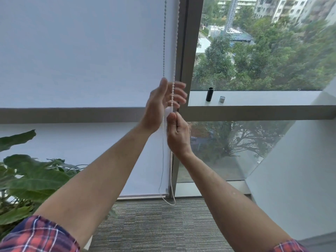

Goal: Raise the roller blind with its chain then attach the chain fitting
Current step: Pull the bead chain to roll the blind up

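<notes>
A white roller blind (81,57) covers the left window pane down almost to the floor, its bottom bar (143,194) just above the carpet. A white bead chain (176,42) hangs in two strands along the blind's right edge and loops near the floor. My right hand (177,135) pinches the nearer strand between thumb and curled fingers, at the level of the horizontal window bar. Just above it, my left hand (161,100) is spread open around the chain, fingers extended and blurred, gripping nothing. On the sill stand a black cylinder (209,94) and a small silver fitting (222,99).
A grey vertical window post (189,42) stands right of the chain. The right pane is uncovered glass showing trees and buildings. A large leafy plant (27,179) fills the lower left. Striped grey carpet (154,224) lies below. A white slanted wall (300,170) rises at right.
</notes>
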A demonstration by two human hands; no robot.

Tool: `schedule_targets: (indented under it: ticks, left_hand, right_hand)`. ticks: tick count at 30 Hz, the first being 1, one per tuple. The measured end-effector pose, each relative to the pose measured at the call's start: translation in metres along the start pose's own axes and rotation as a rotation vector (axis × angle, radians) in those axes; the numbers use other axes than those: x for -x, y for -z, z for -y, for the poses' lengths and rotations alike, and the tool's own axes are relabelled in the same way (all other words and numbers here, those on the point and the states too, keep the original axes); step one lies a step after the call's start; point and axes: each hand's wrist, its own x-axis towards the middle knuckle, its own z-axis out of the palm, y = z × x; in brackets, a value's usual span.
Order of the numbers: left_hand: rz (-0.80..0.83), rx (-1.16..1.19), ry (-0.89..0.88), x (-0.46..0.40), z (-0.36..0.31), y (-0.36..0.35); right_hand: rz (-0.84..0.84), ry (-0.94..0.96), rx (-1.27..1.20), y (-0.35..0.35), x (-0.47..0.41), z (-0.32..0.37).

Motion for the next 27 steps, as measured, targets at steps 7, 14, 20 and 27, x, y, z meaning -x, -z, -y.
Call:
schedule_targets:
  ticks: [7, 14, 20, 27]
  left_hand:
    - [-0.099, -0.026, -0.118, -0.007, 0.003, -0.034]
    - [-0.246, -0.075, -0.145, 0.008, 0.028, -0.045]
    - [-0.266, -0.107, -0.17, 0.012, 0.034, -0.042]
    - [-0.233, -0.148, -0.097, 0.042, 0.065, -0.037]
  right_hand:
    - [0.107, -0.144, 0.024, 0.008, 0.034, -0.041]
    - [0.307, -0.36, -0.163, 0.038, 0.017, -0.051]
    - [0.169, -0.264, -0.346, 0.054, -0.051, 0.008]
    - [0.332, 0.041, -0.528, 0.042, -0.096, 0.103]
